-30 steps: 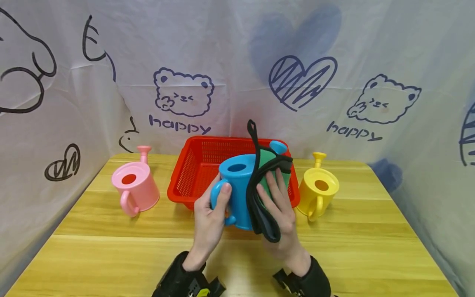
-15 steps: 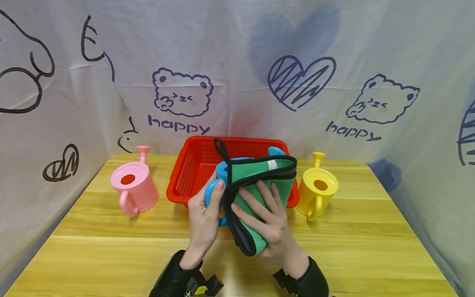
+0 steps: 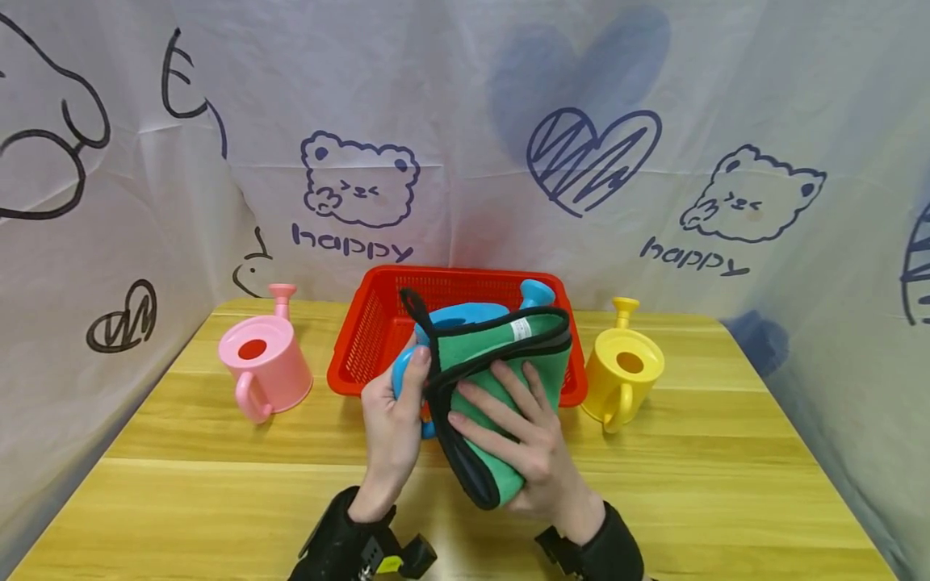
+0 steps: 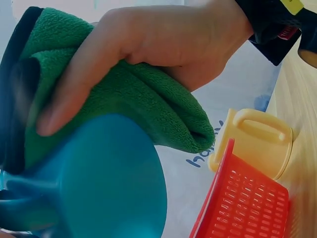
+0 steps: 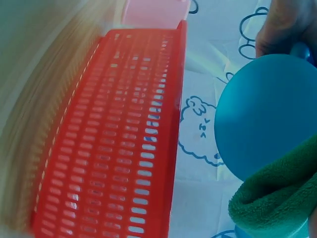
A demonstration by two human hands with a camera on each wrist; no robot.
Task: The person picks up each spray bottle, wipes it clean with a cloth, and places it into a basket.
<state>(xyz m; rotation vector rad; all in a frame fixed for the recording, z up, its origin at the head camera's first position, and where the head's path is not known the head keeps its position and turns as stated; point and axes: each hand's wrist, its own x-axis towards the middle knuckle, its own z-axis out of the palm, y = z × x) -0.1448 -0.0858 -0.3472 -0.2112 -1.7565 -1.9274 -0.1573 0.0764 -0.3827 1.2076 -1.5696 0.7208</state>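
Head view: the left hand [image 3: 392, 420] grips the handle of the blue can [image 3: 479, 311], with the thumb laid against the handle (the remaining left fingers are mostly hidden). The right hand [image 3: 534, 444] is spread over a green cloth [image 3: 472, 347], and its extended fingers press the cloth against the near, right side of the blue can. The cloth has a black edging, a white label [image 3: 521, 328] near its upper edge and a loop [image 3: 414, 305] at its upper left corner. It covers most of the can body; the lid and the spout [image 3: 536, 292] show beyond it, with the spout directed to the far right.

The blue can is held raised above the counter [image 3: 726, 484], in front of the red basket [image 3: 356, 387]. Both wrist views show the can's round base clear of the counter, with the cloth folded against the body.

The basket stands at the far middle of the counter and has perforated walls. The pink can [image 3: 276, 375] stands upright to its left, apart from it, with the handle toward the near side. The yellow can [image 3: 605, 387] stands upright just beside the basket on the right, handle also near. A white sheet [image 3: 472, 81] hangs behind the counter, marked with bear faces, hearts and the word "happy".
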